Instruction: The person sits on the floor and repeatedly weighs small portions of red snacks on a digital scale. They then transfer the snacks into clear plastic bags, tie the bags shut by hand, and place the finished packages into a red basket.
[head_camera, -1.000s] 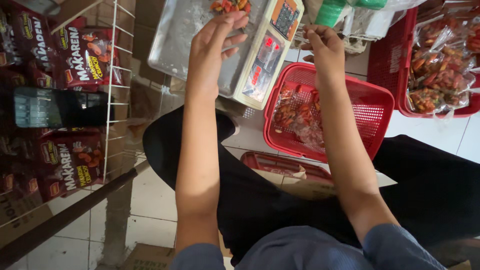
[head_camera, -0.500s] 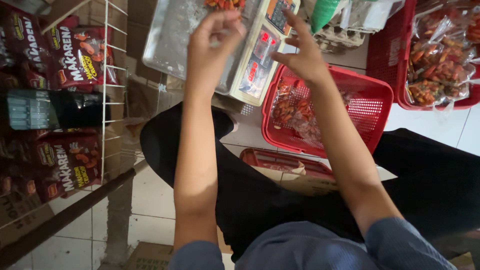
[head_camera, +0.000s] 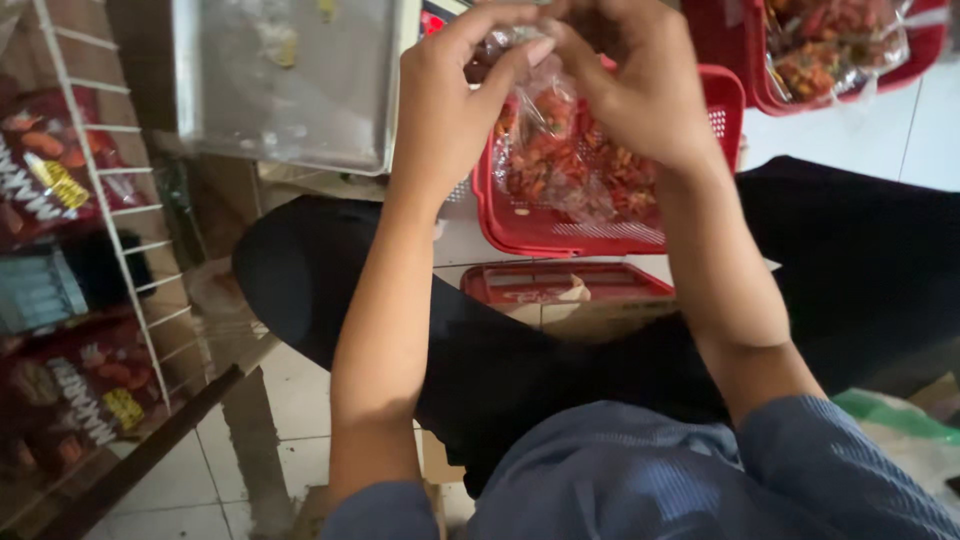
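Tiled floor (head_camera: 300, 400) under a seated person, dark-trousered knees nearest. Left hand (head_camera: 450, 110) and right hand (head_camera: 630, 80) raised together, fingers pinching the neck of a clear bag of red snacks (head_camera: 560, 160), which hangs free, seemingly for closing. Behind it: red basket's (head_camera: 600, 235) front rim, then metal tray (head_camera: 290, 80).

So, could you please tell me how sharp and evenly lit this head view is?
Head view: both hands, left hand and right hand, are slightly motion-blurred around the clear snack bag; the metal tray shows dull glare; the wire rack side is dimmer.
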